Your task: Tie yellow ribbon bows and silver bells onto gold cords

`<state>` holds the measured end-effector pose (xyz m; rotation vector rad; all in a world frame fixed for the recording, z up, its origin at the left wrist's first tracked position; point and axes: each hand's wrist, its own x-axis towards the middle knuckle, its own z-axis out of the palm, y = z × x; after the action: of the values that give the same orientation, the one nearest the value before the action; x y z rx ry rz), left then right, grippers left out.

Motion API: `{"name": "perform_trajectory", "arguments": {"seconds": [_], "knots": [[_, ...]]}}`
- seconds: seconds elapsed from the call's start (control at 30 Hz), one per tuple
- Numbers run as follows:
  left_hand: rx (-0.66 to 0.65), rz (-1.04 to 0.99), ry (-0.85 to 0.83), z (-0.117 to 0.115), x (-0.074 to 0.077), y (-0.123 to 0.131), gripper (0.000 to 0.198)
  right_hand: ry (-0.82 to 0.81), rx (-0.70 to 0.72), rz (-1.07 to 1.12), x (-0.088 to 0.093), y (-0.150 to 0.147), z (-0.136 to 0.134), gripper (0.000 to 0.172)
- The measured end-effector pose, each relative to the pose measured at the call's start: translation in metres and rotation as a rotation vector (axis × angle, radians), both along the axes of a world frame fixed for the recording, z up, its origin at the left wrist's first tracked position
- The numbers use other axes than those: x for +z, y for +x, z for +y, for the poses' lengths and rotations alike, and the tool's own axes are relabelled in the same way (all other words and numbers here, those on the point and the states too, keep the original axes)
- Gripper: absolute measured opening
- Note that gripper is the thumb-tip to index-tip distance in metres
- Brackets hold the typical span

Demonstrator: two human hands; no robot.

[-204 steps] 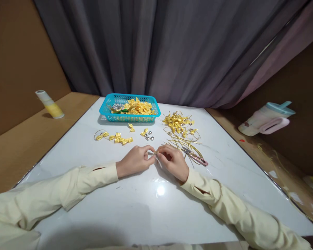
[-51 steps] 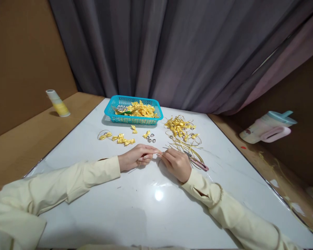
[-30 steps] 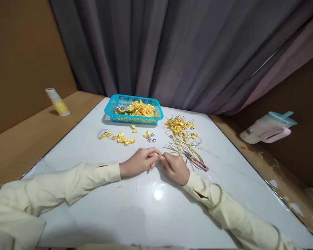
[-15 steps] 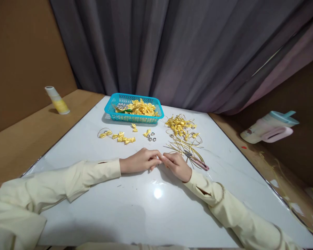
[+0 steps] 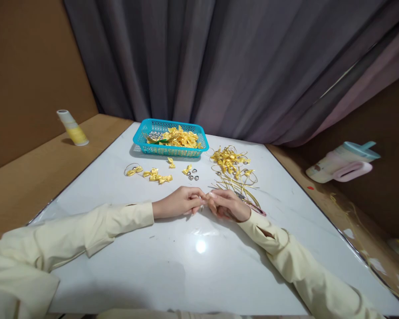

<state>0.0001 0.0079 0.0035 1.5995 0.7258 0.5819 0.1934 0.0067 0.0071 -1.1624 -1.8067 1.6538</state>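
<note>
My left hand (image 5: 177, 204) and my right hand (image 5: 228, 205) rest on the white table (image 5: 173, 261), fingertips meeting at the centre. Both pinch something small between them that I cannot make out. Just beyond my right hand lie thin gold cords (image 5: 234, 186) and pink-handled snips (image 5: 252, 206), partly hidden by the hand. Small yellow ribbon bows (image 5: 156, 176) and a few silver beads (image 5: 193, 176) lie beyond my left hand.
A turquoise basket (image 5: 170, 142) of yellow bows and silver beads stands at the back. A pile of bows on gold loops (image 5: 228, 160) lies right of it. A yellow-white spool (image 5: 72, 128) lies on the left wooden ledge, a pink cup (image 5: 344, 161) on the right.
My hands stayed together at the table's centre, fingers working. My right hand has turned so its back faces up and now covers more of the snips.
</note>
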Motion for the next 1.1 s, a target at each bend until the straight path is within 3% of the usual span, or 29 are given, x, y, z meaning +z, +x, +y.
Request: {"name": "perform_trajectory", "arguments": {"seconds": [0.13, 0.53, 0.87, 1.1], "knots": [[0.061, -0.025, -0.059, 0.0015, -0.0002, -0.0005, 0.025, -0.042, 0.059, 0.032, -0.0013, 0.0027, 0.0010, 0.046], [0.147, 0.036, 0.034, -0.0007, -0.0020, 0.0013, 0.021, 0.014, -0.062, 0.070, -0.0082, -0.0025, -0.0013, 0.032], [0.217, 0.089, 0.268, -0.0004, -0.0079, 0.0005, 0.022, 0.075, -0.084, 0.051, -0.0078, -0.0045, -0.0033, 0.033], [0.216, 0.047, 0.181, 0.0001, -0.0082, -0.0001, 0.023, 0.047, -0.146, 0.105, -0.0055, -0.0025, -0.0020, 0.033]]}}
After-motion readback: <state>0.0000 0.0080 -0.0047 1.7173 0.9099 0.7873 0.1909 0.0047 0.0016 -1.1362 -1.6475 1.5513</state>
